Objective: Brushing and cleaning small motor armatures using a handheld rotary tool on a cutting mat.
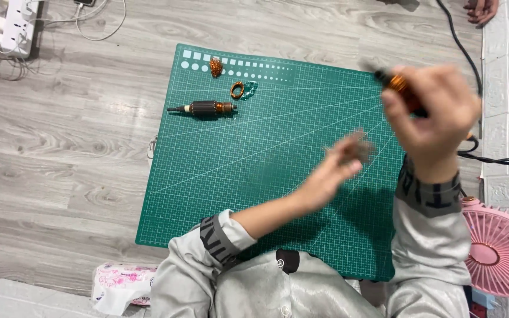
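right hand grips motor rotor near green mat edge; left hand blurred, grip unclear.

I see even, bright light across the green cutting mat; soft shadow pools under the forearms. Motion blur smears my left hand, especially at its fingertips, and the right hand.

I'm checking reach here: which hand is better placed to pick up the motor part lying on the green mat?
Probably the left hand. It hovers low over the mat, on the motor part's side and seemingly empty though blurred; the right hand already grips an orange and black part.
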